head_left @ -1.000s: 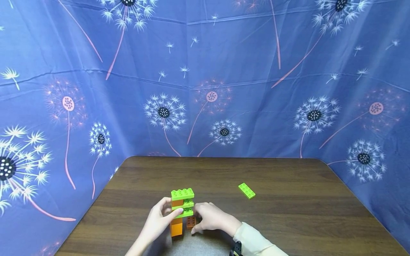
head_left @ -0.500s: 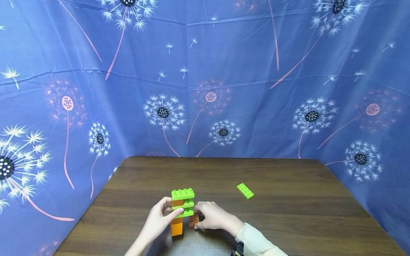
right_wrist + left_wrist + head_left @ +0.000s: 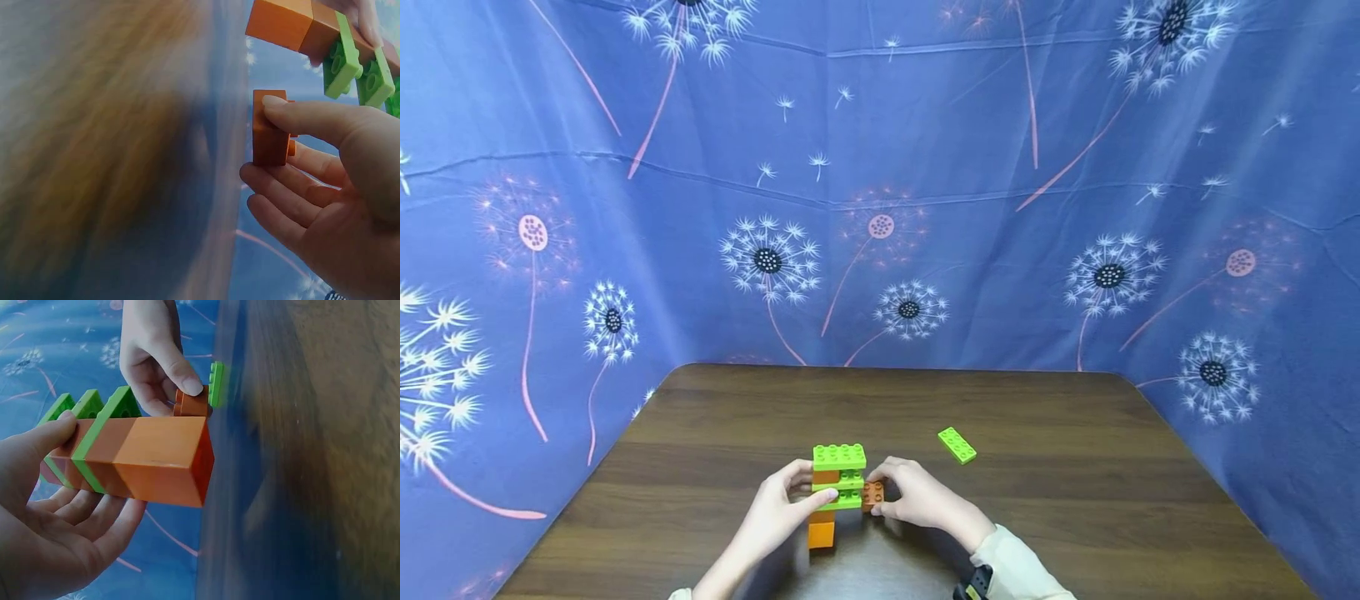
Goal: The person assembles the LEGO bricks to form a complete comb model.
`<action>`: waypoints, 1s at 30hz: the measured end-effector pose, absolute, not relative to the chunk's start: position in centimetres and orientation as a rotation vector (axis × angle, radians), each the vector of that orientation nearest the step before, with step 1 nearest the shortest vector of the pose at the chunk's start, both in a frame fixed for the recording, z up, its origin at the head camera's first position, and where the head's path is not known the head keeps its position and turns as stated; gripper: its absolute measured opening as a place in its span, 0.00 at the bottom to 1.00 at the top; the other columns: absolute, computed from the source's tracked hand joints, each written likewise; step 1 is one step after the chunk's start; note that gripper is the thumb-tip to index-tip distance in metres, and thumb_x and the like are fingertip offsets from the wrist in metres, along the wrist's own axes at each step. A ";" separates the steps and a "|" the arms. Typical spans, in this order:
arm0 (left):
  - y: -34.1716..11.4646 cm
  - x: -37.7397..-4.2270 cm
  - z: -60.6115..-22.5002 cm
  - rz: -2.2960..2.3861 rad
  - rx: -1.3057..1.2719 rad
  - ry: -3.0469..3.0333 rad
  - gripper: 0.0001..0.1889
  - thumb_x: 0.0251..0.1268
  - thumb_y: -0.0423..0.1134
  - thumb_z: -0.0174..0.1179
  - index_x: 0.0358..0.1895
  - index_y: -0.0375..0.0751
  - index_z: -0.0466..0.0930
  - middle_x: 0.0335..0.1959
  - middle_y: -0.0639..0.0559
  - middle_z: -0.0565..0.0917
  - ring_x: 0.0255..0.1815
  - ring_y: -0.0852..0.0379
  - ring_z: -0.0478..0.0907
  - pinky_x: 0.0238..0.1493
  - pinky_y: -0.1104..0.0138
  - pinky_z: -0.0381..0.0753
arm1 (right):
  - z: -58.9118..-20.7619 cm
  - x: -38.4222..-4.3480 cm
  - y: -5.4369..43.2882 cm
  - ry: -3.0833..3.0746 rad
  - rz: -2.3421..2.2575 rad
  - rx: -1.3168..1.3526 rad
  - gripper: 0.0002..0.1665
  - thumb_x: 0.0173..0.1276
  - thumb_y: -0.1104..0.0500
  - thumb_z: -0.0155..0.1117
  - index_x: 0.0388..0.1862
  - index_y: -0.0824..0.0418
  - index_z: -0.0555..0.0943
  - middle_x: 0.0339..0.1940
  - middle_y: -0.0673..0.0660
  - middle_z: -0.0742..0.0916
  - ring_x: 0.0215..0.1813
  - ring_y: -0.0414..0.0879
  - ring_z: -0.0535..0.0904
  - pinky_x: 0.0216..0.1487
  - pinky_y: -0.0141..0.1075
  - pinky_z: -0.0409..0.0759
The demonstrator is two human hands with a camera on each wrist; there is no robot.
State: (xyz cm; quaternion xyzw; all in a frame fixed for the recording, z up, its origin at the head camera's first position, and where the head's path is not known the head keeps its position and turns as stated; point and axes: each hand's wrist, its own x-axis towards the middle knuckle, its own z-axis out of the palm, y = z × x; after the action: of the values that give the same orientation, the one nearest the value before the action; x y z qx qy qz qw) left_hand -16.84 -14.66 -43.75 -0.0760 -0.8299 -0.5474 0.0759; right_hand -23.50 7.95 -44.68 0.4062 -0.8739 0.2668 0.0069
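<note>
A tower of orange and brown toy building bricks with green plates between them (image 3: 156,444) stands upright in the head view. My left hand (image 3: 775,512) grips it at its upper part, the thumb across the front. Three green plates jut out to the right, the topmost plate (image 3: 838,457) showing its studs. Just right of the tower, my right hand (image 3: 925,500) pinches a small brown-orange brick (image 3: 265,140) between thumb and fingers. In the head view that brick's studs face the camera, close beside the lowest green plate. The tower's lowest brick is plain orange.
One loose green plate (image 3: 957,446) lies flat farther back on the dark wooden table (image 3: 1060,483). Behind the table hangs a blue cloth (image 3: 985,208) with a dandelion pattern.
My right hand has lifted the brown-orange brick from low beside the tower and shifted it slightly to the right. The left hand keeps its grip on the tower. The head view has shifted slightly.
</note>
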 end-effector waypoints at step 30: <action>-10.1 -17.8 -44.1 -1.798 -0.576 -2.511 0.20 0.50 0.39 0.70 0.43 0.34 0.74 0.43 0.42 0.82 0.40 0.52 0.83 0.38 0.72 0.81 | -43.4 -23.1 16.0 -2.711 1.029 0.935 0.23 0.58 0.58 0.69 0.52 0.63 0.78 0.43 0.50 0.83 0.42 0.44 0.80 0.43 0.41 0.79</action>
State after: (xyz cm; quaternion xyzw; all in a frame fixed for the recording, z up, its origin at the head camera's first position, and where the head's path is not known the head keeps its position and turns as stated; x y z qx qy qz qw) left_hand -17.84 -10.06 -44.15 -0.1833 -0.7992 -0.5724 0.0002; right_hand -23.10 15.96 -43.42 0.3065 -0.8888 0.3374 0.0476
